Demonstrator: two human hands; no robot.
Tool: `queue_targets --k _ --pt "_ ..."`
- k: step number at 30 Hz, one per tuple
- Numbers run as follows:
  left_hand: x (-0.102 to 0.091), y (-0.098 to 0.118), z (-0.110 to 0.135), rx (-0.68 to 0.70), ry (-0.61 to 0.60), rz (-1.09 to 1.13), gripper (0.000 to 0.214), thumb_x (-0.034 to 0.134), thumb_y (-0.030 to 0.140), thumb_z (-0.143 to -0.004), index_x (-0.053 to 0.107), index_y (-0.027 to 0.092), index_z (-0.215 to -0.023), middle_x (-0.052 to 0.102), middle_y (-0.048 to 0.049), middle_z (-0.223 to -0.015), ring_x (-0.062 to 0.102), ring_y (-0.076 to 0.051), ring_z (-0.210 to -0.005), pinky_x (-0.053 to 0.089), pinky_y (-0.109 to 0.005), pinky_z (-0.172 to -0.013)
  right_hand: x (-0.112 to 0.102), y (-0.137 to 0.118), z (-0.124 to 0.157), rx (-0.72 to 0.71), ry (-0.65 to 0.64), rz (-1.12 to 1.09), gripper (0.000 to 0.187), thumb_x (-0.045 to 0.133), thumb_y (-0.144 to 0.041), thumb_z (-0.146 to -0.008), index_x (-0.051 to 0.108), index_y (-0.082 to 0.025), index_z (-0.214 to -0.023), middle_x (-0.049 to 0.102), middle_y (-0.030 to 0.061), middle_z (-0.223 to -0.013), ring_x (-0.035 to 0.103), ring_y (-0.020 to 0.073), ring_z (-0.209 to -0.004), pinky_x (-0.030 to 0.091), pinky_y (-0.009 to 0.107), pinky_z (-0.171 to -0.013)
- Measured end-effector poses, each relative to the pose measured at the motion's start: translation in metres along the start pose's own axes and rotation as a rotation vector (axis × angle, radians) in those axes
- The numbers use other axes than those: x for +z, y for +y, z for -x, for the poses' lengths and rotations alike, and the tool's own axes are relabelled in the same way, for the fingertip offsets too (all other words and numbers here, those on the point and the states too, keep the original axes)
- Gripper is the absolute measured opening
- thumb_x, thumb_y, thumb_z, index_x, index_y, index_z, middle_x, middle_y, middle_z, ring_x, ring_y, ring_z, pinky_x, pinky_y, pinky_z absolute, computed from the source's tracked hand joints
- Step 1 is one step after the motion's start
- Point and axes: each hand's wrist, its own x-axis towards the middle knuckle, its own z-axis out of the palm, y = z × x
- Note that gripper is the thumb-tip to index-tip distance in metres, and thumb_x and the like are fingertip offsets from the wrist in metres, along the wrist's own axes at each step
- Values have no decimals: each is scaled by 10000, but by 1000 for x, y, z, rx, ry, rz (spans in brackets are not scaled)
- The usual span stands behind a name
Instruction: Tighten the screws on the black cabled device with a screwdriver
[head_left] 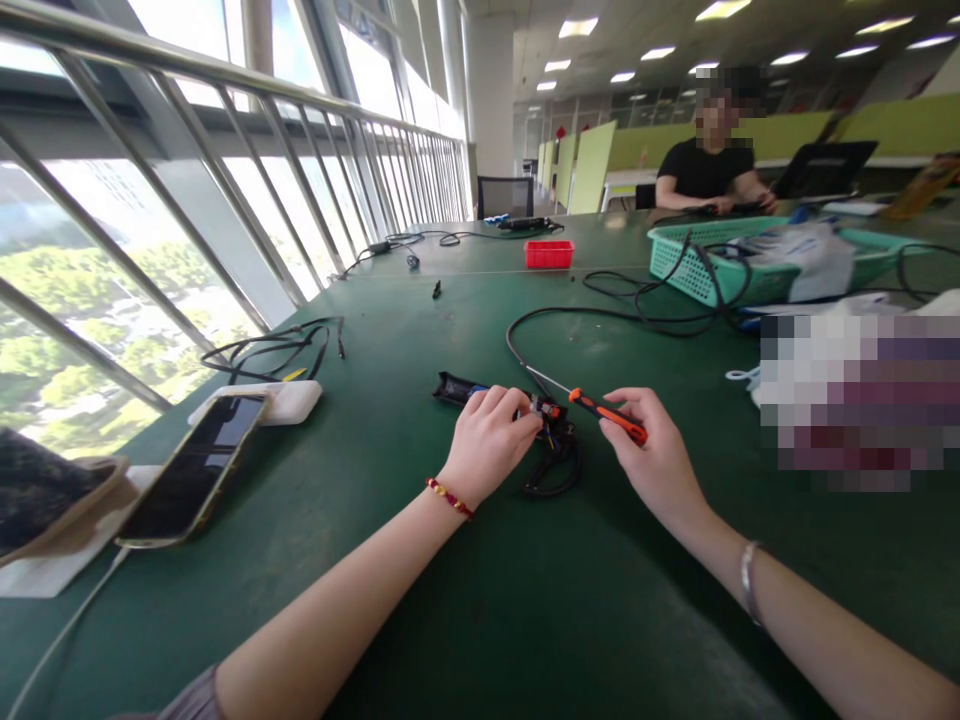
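My left hand point(484, 440) is closed over the middle of a black handheld electric tool point(453, 388) lying on the table. Its right end looks opened up, with small metal and orange parts and coloured wires showing; much of the body is hidden by my fingers. A black cord point(559, 490) loops beneath that end. In my right hand point(660, 462) is a screwdriver point(609, 414) with an orange and black handle, pinched between thumb and fingers. Its shaft points up and left, past the tool, and the tip appears apart from it.
A green table point(420, 610) spreads in front. To the left lie a phone point(196, 470), a white box-like device point(296, 402) and coiled cables point(277, 350). Farther back are a red bin point(548, 254) and a turquoise basket point(690, 268). A person point(705, 175) sits across the table.
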Motion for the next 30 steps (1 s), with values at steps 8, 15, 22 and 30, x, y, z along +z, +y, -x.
queue_targets --k 8,15,22,30 --pt "-3 -31 9 -104 -109 110 354 578 387 -864 577 204 -1167 594 -79 -1222 526 -222 -1141 378 -405 -1025 -24 -19 4 -122 169 -101 160 630 -292 -792 614 -211 -929 613 18 -817 586 141 -660 475 265 -573" --pt "4 -38 12 -302 -235 141 498 606 485 -828 544 214 -1240 599 -73 -1225 485 -257 -1215 270 -504 -1110 -33 -35 21 -384 286 16 59 606 -270 -834 633 -231 -869 656 7 -769 583 121 -588 463 243 -542" --pt "1 -30 9 -312 -201 95 443 619 469 -823 585 219 -1188 617 -85 -1150 516 -268 -1128 342 -491 -1032 -32 -36 21 -440 265 73 47 585 -271 -846 613 -234 -846 658 10 -733 583 133 -560 451 256 -509" --pt "2 -31 10 -317 -211 112 439 613 457 -831 563 211 -1191 602 -82 -1160 493 -265 -1140 313 -481 -1050 -28 -34 19 -437 238 63 31 591 -248 -846 613 -227 -855 661 -6 -740 591 113 -573 462 225 -525"
